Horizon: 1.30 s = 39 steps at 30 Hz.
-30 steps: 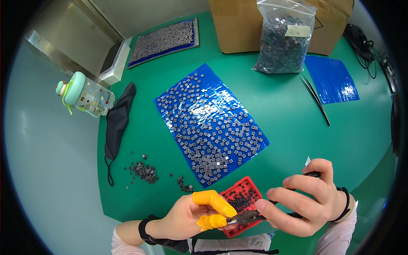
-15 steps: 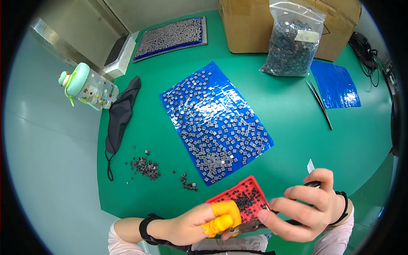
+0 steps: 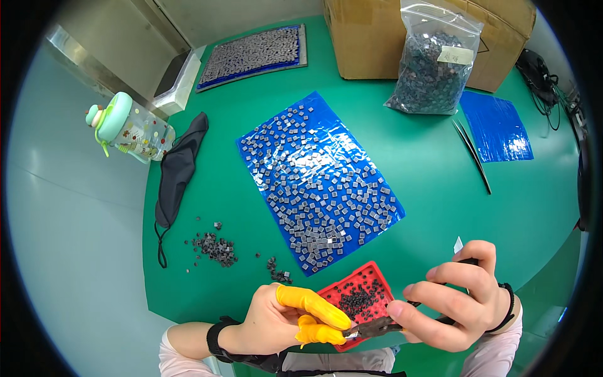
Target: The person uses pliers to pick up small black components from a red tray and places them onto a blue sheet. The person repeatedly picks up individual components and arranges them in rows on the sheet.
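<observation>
- Opening out from the curled pose of half a second ago, your left hand now points its thumb and finger, both in wrinkled yellow rubber covers, toward the tool tip.
- Pinched at those fingertips is a small, pale, shiny piece, mostly hidden then and plainer now, so the work seems back at close contact.
- Wrapped around black-handled pliers with a dark metal head, your right hand has barely moved. The plier tips meet the piece; whether they bite on it, you cannot tell.
- Beneath both hands, the shallow red rectangular tray has shifted and turned slightly, and its small black bits remain in it, just behind the piece.
- Beyond the tray, the shiny blue plastic sheet with its small square grey pieces looks unchanged on the green bench, as does the loose heap of dark grey bits to your left. The change therefore seems confined to your grip and the tray.
</observation>
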Available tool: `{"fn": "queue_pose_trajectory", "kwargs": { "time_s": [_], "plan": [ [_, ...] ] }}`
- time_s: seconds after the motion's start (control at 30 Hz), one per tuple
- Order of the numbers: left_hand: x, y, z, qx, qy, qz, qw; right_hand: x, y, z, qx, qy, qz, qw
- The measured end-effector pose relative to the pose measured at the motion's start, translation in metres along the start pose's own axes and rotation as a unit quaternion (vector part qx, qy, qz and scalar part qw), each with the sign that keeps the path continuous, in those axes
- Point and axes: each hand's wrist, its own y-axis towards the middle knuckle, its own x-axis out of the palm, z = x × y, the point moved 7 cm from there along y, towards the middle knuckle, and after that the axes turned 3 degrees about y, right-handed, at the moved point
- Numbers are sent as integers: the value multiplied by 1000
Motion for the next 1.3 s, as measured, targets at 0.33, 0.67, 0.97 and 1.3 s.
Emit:
{"fn": "queue_pose_trajectory", "kwargs": {
  "time_s": [0.33, 0.67, 0.97, 1.3],
  "plan": [
    [2, -3, -7, -15, -68, -94, 993, -1, 1, 0, 0, -10, 3, 1000],
    [-12, 6, -7, -64, -17, 50, 997, 1, 0, 6, 11, 2, -27, 1000],
    [-2, 13, -3, -90, 9, 12, 996, 27, -3, -7, -67, 49, -164, 983],
    [-8, 13, 1, -88, 21, 23, 996, 27, -6, -6, -64, 60, -167, 982]
  ]
}}
